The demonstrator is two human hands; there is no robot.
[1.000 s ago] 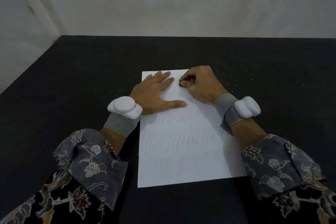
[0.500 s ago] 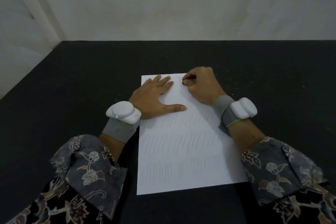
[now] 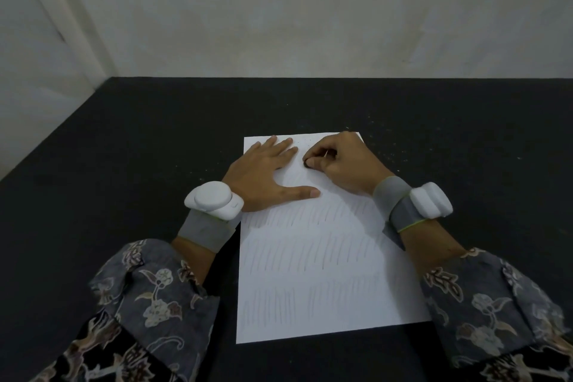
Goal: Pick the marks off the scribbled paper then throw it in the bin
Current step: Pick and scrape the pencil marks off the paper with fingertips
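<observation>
Left hand [image 3: 263,170] fingers spread flat on paper [image 3: 319,257]; right hand [image 3: 344,164] fingers pinch a dark eraser [image 3: 307,163]

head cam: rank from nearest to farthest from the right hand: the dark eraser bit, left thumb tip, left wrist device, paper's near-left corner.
1. Eraser bit, pinched at the right hand's fingertips.
2. Left thumb tip, just below, on the paper.
3. Left wrist device, off the paper's left edge.
4. Near-left corner, closest to the camera.

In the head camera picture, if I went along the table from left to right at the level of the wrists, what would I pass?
Bare black table → white device on the left wrist → left hand flat on the paper → small dark eraser → right hand pinching it → white device on the right wrist.
</observation>
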